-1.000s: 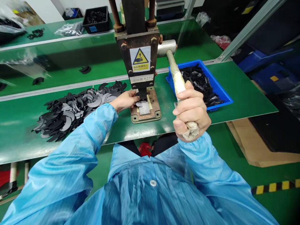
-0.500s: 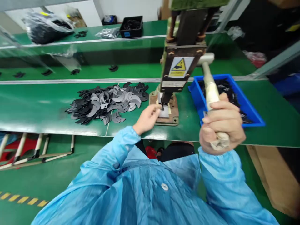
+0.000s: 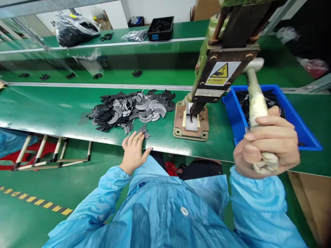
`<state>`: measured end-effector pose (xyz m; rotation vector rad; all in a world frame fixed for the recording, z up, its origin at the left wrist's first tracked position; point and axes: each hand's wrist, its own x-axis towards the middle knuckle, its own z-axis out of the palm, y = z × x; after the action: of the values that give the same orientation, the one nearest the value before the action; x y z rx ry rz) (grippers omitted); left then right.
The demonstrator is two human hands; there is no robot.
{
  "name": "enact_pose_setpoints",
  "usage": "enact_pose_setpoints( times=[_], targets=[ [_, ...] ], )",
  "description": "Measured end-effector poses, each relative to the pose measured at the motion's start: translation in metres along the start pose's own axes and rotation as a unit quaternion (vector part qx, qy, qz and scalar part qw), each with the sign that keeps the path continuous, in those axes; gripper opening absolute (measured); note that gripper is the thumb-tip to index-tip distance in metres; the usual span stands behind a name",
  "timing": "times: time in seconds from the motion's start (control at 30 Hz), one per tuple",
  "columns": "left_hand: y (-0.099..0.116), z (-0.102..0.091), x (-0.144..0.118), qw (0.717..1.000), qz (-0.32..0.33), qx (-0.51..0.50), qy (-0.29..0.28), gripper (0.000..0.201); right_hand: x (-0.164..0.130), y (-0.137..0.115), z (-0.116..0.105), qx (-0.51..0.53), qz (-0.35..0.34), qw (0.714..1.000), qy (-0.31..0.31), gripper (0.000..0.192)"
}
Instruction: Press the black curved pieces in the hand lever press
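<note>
My right hand is wrapped around the taped lever handle of a hand press. My left hand lies at the bench's front edge with its fingers spread, the fingertips beside a few crescent-shaped pieces. Behind it spreads a heap of black and grey crescent-shaped pieces. Under the press ram, a small dark curved piece sits on the light pad of the press base.
A blue bin with dark pieces stands right of the press. Several curved pieces lie on the strip behind the bench. On the back shelf are a black tray and a filled plastic bag.
My left hand has moved from the press pad leftward to the bench edge by the crescent-shaped pieces, its fingers opening. My right hand stays on the lever handle. The camera view has shifted.
</note>
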<state>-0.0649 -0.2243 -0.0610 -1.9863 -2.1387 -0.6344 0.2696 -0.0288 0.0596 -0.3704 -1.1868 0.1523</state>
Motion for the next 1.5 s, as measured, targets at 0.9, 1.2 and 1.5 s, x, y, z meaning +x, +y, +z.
enact_pose_setpoints(
  times=[0.9,1.2,1.5],
  targets=[
    [0.013,-0.01,-0.005,0.982,0.105,-0.156,0.006,0.03,0.005,-0.02,-0.018,-0.05,-0.012,0.987,-0.154,0.037],
    [0.065,0.016,0.154,0.833,-0.168,-0.504,-0.153,0.022,0.008,-0.023,-0.021,-0.053,-0.01,0.981,-0.184,0.032],
    [0.095,0.058,0.221,0.854,-0.122,-0.468,-0.194,0.013,0.008,-0.024,-0.022,-0.051,-0.013,0.981,-0.186,0.029]
  ],
)
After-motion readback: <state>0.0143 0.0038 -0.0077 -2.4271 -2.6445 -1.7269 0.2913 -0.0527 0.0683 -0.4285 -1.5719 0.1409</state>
